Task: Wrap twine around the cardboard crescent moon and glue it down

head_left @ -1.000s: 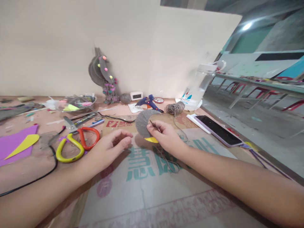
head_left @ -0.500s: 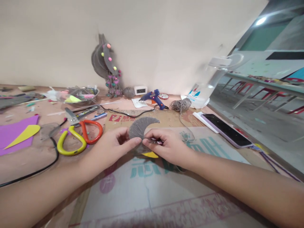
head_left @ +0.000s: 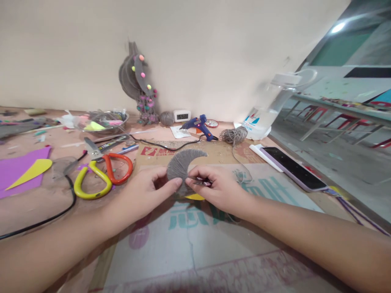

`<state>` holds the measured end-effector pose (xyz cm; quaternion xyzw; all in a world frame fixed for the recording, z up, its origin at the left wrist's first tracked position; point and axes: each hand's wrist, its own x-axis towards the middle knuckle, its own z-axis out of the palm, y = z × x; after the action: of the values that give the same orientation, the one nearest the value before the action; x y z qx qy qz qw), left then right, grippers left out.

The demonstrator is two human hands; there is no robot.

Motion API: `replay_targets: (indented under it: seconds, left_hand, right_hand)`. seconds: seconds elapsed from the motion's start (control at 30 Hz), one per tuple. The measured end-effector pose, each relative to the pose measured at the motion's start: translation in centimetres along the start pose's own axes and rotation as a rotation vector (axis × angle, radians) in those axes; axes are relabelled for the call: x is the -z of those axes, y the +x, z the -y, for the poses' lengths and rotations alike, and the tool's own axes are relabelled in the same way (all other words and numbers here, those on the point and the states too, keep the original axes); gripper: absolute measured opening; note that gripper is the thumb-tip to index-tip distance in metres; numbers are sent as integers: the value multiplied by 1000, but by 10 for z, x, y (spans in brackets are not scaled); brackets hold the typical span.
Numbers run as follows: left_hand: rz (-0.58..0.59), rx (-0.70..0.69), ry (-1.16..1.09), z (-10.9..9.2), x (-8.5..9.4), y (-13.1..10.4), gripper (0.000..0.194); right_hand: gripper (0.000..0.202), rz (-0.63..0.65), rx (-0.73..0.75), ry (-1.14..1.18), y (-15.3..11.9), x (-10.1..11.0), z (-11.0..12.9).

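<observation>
A crescent wrapped in grey yarn point(head_left: 180, 162) stands above the cardboard, its upper tip curving right. My left hand point(head_left: 155, 185) grips its left edge, thumb on the front face. Pinched closed at the crescent's inner lower part is my right hand point(head_left: 214, 185), with grey yarn at its fingers. Below the crescent, between the hands, a yellow piece point(head_left: 195, 197) shows in part. From a loose grey yarn bundle point(head_left: 234, 135) at the back, a strand runs down toward the right hand. The crescent's lower end is mostly hidden by the fingers.
Scissors point(head_left: 93, 181) with yellow and red handles lie left of the hands, near purple foam sheet point(head_left: 18, 162). Behind are a blue glue gun point(head_left: 201, 126), a small clock point(head_left: 182, 115) and a decorated moon hanging point(head_left: 137, 81). A phone point(head_left: 293, 167) and water jug point(head_left: 265, 110) are at right.
The hands and crescent stay nearly in place. The fingers of my right hand have shifted very slightly at the crescent's inner edge, and the whole view has moved a little.
</observation>
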<state>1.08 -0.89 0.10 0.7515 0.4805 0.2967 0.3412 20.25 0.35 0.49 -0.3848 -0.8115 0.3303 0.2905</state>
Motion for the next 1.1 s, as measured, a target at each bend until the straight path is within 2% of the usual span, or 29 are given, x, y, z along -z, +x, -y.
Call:
replay_targets:
  seconds: [0.2, 0.4, 0.6, 0.73, 0.87, 0.97, 1.1]
  left_hand:
    - [30, -21, -44, -2, 0, 0, 23]
    - [39, -29, -61, -3, 1, 0, 24]
    - [66, -35, -158, -2, 2, 1, 19]
    - [121, 26, -303, -2, 1, 0, 24]
    - [200, 55, -307, -5, -1, -4, 24]
    - [214, 49, -268, -7, -1, -6, 25]
    - [217, 22, -248, -7, 1, -7, 25]
  right_hand:
    - [12, -21, -25, -5, 0, 0, 2]
    - [8, 25, 45, -13, 0, 0, 1]
    - [6, 17, -21, 40, -1, 1, 2]
    - [16, -3, -64, 94, -1, 3, 6]
    - [26, -34, -94, 76, 1, 4, 8]
    - [33, 62, -186, 218, 2, 5, 4]
    - [31, 219, -271, 471, 3, 7, -4]
